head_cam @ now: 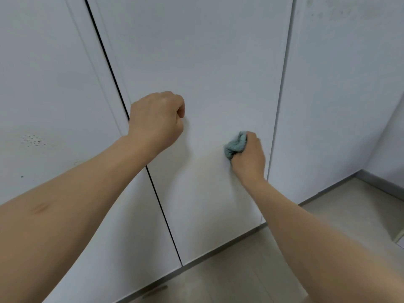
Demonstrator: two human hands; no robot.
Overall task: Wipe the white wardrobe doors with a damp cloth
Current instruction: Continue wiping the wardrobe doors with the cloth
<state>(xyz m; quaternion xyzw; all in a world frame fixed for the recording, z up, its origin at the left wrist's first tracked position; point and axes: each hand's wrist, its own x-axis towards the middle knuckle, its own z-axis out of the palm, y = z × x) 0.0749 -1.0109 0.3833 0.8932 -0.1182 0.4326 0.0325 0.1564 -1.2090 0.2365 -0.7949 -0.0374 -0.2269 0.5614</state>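
Two bare forearms reach in from the near edge toward a run of white wardrobe doors. The right hand (248, 156) is clamped around a bunched blue-green cloth (235, 145), its fingers curled round the wad and pressing it flat against the middle door (207, 62), low on the panel and toward its right edge. Balling the cloth up appears to give a firm pad for scrubbing one small spot rather than sweeping a wide area. Just left of the cloth a few tiny brownish specks (219, 146) dot the white surface, and they look like the target of the stroke.

The left hand (156, 119) sits higher on the same door, just right of the dark gap (113, 79) between the panels. Its fingers are curled together into a loose fist that holds nothing, knuckles against the panel, probably bracing the door so it does not give under the rubbing.

The middle door is smooth, matte and handle-free, with a faint yellowish tinge below the cloth. The left door (43, 84) carries a cluster of dark spots (32, 141) at mid-height, seemingly not yet wiped. Farther right, the right door (338, 95) shows faint grey smudges (341, 12) near its top. Pale floor (240, 270) meets the doors' lower edges.
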